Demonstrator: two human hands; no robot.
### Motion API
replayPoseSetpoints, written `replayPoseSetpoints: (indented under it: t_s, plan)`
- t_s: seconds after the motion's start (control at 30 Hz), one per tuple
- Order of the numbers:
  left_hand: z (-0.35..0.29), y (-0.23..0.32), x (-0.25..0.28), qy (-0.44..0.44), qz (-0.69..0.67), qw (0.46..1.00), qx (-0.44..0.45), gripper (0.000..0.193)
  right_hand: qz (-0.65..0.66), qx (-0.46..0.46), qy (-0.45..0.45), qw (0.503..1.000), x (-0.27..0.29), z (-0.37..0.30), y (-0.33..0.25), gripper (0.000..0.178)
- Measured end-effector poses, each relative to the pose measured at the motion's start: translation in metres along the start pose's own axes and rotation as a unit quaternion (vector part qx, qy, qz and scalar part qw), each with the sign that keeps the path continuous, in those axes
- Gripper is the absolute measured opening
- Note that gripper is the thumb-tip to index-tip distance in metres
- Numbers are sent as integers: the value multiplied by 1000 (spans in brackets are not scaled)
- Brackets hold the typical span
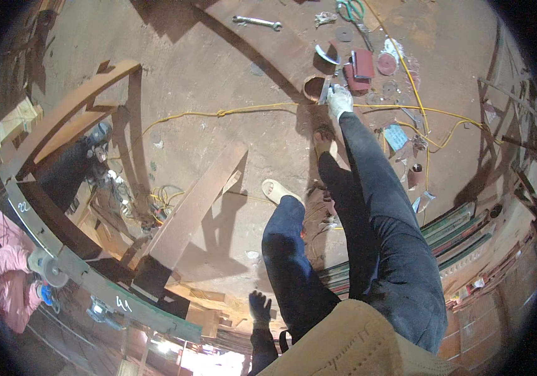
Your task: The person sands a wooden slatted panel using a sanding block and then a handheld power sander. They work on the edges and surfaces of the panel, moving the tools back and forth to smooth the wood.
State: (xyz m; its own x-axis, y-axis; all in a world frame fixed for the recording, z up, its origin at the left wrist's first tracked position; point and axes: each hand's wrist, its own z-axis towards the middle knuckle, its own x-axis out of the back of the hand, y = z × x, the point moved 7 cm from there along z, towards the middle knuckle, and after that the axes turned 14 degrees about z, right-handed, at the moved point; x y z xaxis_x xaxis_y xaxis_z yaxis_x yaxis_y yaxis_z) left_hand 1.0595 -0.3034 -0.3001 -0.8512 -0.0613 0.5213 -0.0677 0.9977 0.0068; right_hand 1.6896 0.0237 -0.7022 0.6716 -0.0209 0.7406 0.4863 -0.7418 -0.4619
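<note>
My right hand [341,100], in a whitish glove, reaches far forward to the floor. Its fingers are closed on a flat pale scraper [325,91], whose handle is hidden. Just left of it is a round container [313,89] with brown inside. Beyond the hand lie reddish-brown sanding sheets [362,64], and a dark round tub with a white curved rim [327,55]. My left hand [260,308], in a dark-looking glove, hangs low beside my left leg. Its fingers are spread, and it holds nothing.
Yellow cord [262,108] crosses the floor. A wrench [257,23], green-handled scissors [351,9] and round sanding discs [387,63] lie ahead. At left stand a wooden beam [196,210] and curved frame [87,276]; a person in pink [11,269] holds a disc-shaped power tool [49,268].
</note>
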Motion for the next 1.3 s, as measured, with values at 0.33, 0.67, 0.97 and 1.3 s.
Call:
replayPoseSetpoints:
  t_s: [0.33, 0.67, 0.97, 1.3]
  plan:
    - [-56, -87, -36, -102, 299, 929, -192, 31, 264, -110, -82, 955, 6, -44, 117, 25]
    - [20, -94, 72, -71, -138, 970, -185, 35, 337, 53, -324, 882, 108, -340, 112, 14]
    - [43, -189, 97, -153, -396, 893, -150, 31, -177, 445, -235, 846, 141, -493, -74, 25]
    - [63, -248, 115, -147, -428, 885, -111, 27, -38, 371, -235, 898, 108, -585, -325, 36]
